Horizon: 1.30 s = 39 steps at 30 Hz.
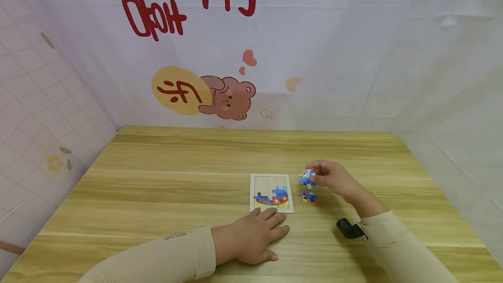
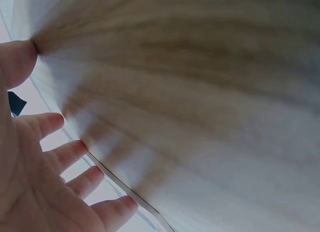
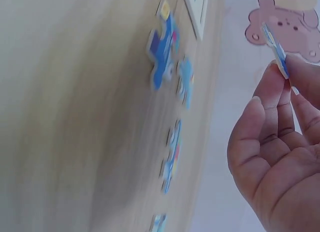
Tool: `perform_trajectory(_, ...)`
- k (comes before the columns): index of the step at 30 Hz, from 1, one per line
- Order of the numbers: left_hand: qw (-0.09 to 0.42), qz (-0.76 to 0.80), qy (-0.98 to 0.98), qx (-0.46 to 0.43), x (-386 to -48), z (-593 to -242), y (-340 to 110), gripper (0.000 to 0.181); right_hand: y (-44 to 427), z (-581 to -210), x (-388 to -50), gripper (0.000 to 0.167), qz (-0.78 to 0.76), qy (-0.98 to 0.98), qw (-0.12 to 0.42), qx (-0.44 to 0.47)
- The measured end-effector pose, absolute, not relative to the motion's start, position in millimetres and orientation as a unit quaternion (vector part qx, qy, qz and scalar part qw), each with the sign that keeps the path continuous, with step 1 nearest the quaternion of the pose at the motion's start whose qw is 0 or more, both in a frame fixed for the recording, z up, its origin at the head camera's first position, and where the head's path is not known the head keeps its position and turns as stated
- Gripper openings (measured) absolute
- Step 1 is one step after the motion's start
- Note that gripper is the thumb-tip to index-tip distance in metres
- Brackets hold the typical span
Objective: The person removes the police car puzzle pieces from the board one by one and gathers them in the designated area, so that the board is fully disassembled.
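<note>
A pale-framed jigsaw board (image 1: pixel 272 175) lies on the table, its lower part filled with pieces that form a blue train with red wheels. My left hand (image 1: pixel 253 236) is spread palm down, fingertips at the board's near edge; the left wrist view shows the fingers (image 2: pixel 75 152) straight along that edge. To the board's right, my right hand (image 1: pixel 334 178) pinches a blue jigsaw piece (image 3: pixel 276 49) between thumb and fingertips, raised above the table. Several loose pieces lie below it, among them a dark blue one (image 3: pixel 162 52) and a light blue one (image 3: pixel 185 82).
The wood-grain table (image 1: pixel 177 156) reaches back to a white cloth wall (image 1: pixel 334 69) printed with a bear. A black object (image 1: pixel 349 229) sticks out by the right sleeve. Further loose pieces (image 3: pixel 172 157) lie in a row in the right wrist view.
</note>
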State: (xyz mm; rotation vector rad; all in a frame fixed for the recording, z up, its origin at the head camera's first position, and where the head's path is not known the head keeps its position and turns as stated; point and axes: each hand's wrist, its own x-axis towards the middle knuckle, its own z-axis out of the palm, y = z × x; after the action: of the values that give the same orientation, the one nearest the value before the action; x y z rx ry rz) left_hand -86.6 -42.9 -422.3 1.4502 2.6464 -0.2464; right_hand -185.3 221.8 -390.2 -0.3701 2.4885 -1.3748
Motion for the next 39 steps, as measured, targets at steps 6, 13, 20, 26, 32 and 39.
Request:
perform_trajectory(6, 0.05, -0.081, 0.87, 0.483, -87.9, -424.1, -43.7, 0.063, 235.9, -392.6, -183.1, 0.038, -0.476, 0.861, 0.13, -0.12)
perform_trajectory(13, 0.054, -0.077, 0.871, 0.482, -88.3, -424.3, -44.1, 0.063, 247.3, -397.6, -180.6, 0.033, -0.481, 0.859, 0.133, -0.115)
perform_trajectory(20, 0.058, -0.078, 0.871, 0.482, -87.6, -422.4, -43.5, 0.063, 256.3, -405.7, -180.7, 0.03, -0.455, 0.871, 0.154, -0.105)
perform_trajectory(26, 0.062, -0.076, 0.873, 0.478, -86.9, -421.2, -43.3, 0.063, 260.5, -411.5, -181.5, 0.028, -0.462, 0.863, 0.18, -0.1)
perform_trajectory(32, 0.061, -0.075, 0.874, 0.477, -86.1, -421.1, -43.6, 0.063, 261.4, -413.5, -180.6, 0.025, -0.448, 0.869, 0.189, -0.096)
perform_trajectory(39, 0.062, -0.077, 0.874, 0.476, -86.0, -421.4, -43.9, 0.063, 261.4, -414.2, -179.4, 0.025, -0.434, 0.877, 0.191, -0.081)
